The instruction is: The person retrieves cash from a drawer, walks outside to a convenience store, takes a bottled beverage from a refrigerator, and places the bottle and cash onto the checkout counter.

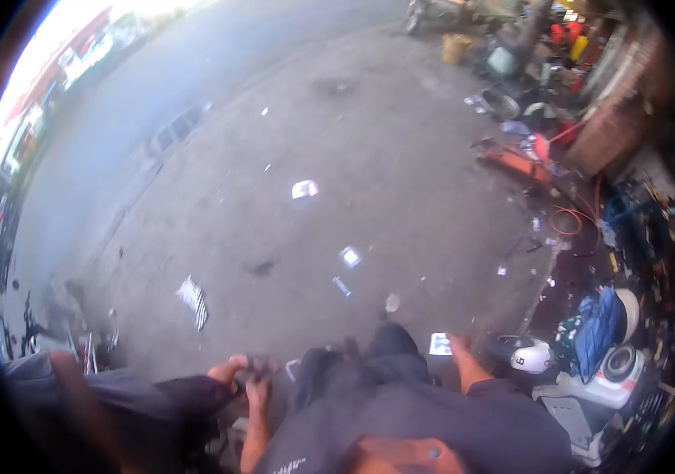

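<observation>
My right hand [459,347], at the lower middle right, is closed on the edge of a small white and blue card [440,344], held out flat over the ground. My left hand [257,389] is raised in front of me at the lower left. Its fingers are blurred and seem closed around something dark [262,364] that I cannot make out. Right beside it is another person's hand [228,371]; whether the two touch is unclear. A small pale-edged object [293,370] shows between my left hand and my knee.
A person in a dark sleeve [171,395] is close on my left. Litter, including a striped wrapper [193,301] and a white-blue square [350,257], lies on grey ground [219,221]. To the right are a white helmet [530,357], blue cloth [596,332] and an orange jack-like tool [517,163].
</observation>
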